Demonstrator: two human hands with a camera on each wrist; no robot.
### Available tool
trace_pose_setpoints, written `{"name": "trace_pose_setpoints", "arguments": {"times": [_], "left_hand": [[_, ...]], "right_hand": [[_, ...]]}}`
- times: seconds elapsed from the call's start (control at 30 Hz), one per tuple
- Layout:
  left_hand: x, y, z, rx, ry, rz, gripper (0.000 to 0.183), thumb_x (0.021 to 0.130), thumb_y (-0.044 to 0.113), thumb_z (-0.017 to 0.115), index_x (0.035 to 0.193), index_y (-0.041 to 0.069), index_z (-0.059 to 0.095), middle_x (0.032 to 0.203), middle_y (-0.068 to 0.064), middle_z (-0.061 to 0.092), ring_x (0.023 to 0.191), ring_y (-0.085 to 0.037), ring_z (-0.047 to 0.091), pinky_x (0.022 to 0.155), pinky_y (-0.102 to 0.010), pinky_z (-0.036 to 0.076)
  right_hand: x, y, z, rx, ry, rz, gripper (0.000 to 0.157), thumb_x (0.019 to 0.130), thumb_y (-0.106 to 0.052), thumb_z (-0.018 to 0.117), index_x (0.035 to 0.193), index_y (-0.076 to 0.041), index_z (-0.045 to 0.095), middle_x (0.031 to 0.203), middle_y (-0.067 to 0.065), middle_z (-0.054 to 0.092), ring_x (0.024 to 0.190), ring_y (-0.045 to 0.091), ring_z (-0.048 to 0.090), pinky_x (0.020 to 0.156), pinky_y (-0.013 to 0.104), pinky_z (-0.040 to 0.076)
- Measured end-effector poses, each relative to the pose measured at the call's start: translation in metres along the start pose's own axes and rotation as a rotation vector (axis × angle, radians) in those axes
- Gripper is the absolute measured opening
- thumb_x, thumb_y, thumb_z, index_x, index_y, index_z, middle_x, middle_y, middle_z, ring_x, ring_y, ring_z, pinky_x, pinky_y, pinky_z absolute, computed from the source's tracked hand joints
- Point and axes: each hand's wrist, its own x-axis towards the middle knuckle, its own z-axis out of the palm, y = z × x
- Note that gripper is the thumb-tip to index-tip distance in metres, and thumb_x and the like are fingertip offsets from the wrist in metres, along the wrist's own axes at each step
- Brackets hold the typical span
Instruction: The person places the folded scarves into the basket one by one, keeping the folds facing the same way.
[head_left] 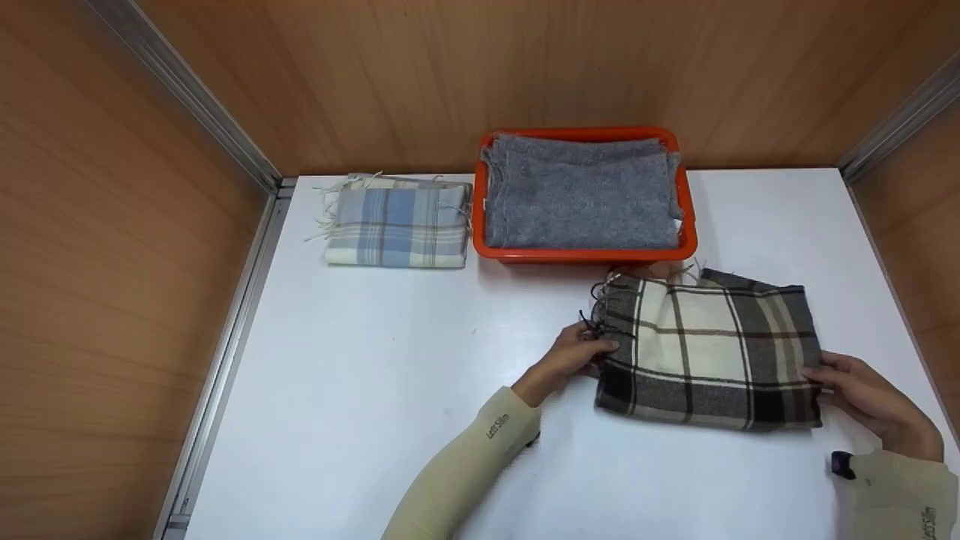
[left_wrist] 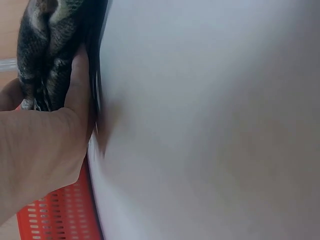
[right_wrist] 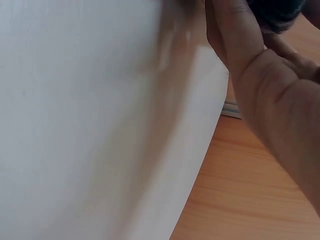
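A folded plaid scarf [head_left: 697, 352] in black, grey, cream and brown, with dark fringe at its left end, is held between both hands in front of the basket. My left hand [head_left: 574, 352] grips its left edge, thumb on top and fingers beneath. At the opposite edge my right hand [head_left: 862, 386] pinches the cloth, thumb over it and fingers under. In the left wrist view the thick folds of the scarf [left_wrist: 50, 55] sit between thumb and fingers. Only a dark bit of the scarf [right_wrist: 277, 12] shows in the right wrist view.
A red plastic basket [head_left: 585, 256] with slotted sides stands against the back wooden wall [head_left: 420, 82], holding folded grey-blue cloth [head_left: 585, 195]. Left of it lies a folded blue and cream plaid scarf [head_left: 397, 229] with fringe. Wooden side walls flank the white table [head_left: 360, 390].
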Motion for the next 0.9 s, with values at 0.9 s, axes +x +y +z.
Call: {"name": "trace_pose_setpoints", "arguments": {"times": [0.9], "left_hand": [[-0.017, 0.004, -0.038, 0.037, -0.029, 0.184, 0.023, 0.087, -0.005, 0.074, 0.11, -0.005, 0.07, 0.096, -0.001, 0.071, 0.079, -0.011, 0.066, 0.068, -0.024, 0.055]], "right_hand": [[0.0, -0.014, 0.042, 0.015, -0.029, -0.181, 0.044, 0.103, 0.007, 0.057, 0.119, -0.032, 0.066, 0.112, -0.006, 0.073, 0.096, 0.009, 0.07, 0.078, 0.025, 0.059]]}}
